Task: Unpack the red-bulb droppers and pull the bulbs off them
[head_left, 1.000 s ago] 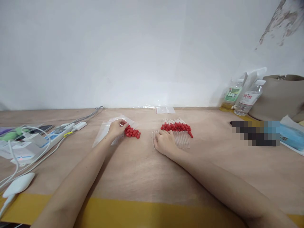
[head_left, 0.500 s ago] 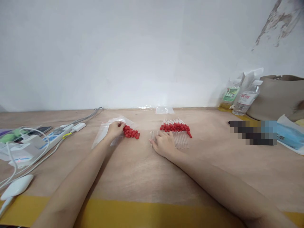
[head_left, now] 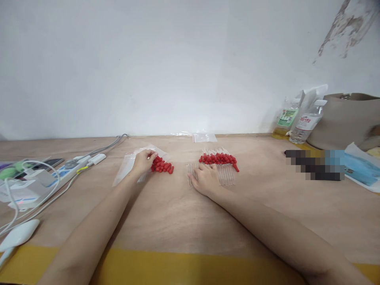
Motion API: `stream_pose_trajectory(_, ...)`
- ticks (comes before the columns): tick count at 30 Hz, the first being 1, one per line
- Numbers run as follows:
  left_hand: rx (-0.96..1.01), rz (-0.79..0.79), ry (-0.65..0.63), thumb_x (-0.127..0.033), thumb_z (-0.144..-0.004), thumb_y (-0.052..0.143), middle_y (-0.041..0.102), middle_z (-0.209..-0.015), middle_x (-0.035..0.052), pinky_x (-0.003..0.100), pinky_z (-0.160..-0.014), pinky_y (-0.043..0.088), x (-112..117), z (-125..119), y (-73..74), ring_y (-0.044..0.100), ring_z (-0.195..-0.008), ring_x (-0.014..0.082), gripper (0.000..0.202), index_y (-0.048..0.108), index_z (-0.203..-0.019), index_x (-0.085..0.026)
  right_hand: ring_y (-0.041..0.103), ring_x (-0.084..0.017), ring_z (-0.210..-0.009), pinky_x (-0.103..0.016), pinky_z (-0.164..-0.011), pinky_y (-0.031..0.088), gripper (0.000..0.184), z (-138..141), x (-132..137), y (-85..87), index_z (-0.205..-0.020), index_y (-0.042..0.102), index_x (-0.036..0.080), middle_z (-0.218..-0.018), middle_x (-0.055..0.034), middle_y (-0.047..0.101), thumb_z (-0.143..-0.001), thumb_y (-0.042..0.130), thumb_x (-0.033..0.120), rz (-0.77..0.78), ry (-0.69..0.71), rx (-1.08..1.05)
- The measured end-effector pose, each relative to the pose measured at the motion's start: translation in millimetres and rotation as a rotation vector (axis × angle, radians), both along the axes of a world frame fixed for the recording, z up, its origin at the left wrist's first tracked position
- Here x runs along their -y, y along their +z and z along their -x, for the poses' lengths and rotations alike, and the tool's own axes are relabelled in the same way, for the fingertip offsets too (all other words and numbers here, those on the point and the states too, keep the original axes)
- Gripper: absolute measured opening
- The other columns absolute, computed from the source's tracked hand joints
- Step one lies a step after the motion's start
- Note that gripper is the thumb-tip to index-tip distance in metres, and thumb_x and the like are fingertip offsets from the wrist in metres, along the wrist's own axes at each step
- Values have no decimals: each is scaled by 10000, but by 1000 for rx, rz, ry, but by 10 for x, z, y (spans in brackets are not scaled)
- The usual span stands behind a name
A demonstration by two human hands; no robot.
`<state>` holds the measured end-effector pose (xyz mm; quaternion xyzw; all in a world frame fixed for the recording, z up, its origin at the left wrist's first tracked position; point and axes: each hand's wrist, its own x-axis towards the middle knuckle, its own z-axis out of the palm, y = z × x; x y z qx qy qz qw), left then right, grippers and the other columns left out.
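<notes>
My left hand (head_left: 144, 161) is at the left side of a pile of red rubber dropper bulbs (head_left: 166, 168), with thumb and fingers pinched on a bulb at its edge. A clear plastic zip bag (head_left: 122, 171) lies flat under and beside that hand. Over a row of thin glass tubes (head_left: 227, 174) my right hand (head_left: 206, 177) rests palm down, fingers spread, hiding part of the row. Just behind the row are several glass droppers with red bulbs (head_left: 219, 158) fitted, their glass ends pointing to the wall.
Left are a power strip (head_left: 63, 173) with white chargers and cables, and a white adapter (head_left: 20, 234). A small zip bag (head_left: 204, 137) lies by the wall. Right stand two bottles (head_left: 308, 122), a grey-beige bag (head_left: 347, 122), a blue packet (head_left: 360, 168) and a blurred-out dark item (head_left: 314, 164).
My left hand has lifted slightly at the bulb pile, its fingertips shifting a little. My right hand stays on the glass tubes. The view has moved very slightly.
</notes>
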<state>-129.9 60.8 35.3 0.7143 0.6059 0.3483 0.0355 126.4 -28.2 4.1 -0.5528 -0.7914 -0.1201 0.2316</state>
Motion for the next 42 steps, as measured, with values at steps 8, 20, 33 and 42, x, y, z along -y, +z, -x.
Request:
stream_pose_trajectory(8,64,43,-26,-461,-693,496,650,-759,36,265,-684,445,42,-4,-22,585,-717,170,312,601,-689,-167,500,-201,-832,-371,-738,231,377,-7,-3,-3,-786,633,158,-871,-99,600,-851,370,421,-21,5,-17)
stream_pose_trajectory(20,24,58,-72,-507,-699,489,645,-803,29,271,-723,414,66,-29,26,567,-791,175,355,617,-734,-177,498,-196,-822,-359,-728,227,359,-23,-12,-10,-796,630,168,-863,-86,600,-848,381,422,-35,11,-29)
stream_pose_trajectory(33,126,-107,-80,-426,-702,519,615,-746,24,279,-707,438,163,-269,342,564,-734,168,264,531,-649,-167,476,-163,-784,-342,-733,206,272,-233,96,62,-813,623,174,-821,-61,600,-844,417,349,-127,173,4)
stream_pose_trajectory(42,-49,107,-356,-357,-713,554,616,-782,30,258,-657,435,33,-1571,12,564,-714,155,208,552,-808,-172,453,-125,-660,-323,-736,222,222,-771,327,-108,-715,631,184,-648,-17,568,-822,461,279,-261,244,-79)
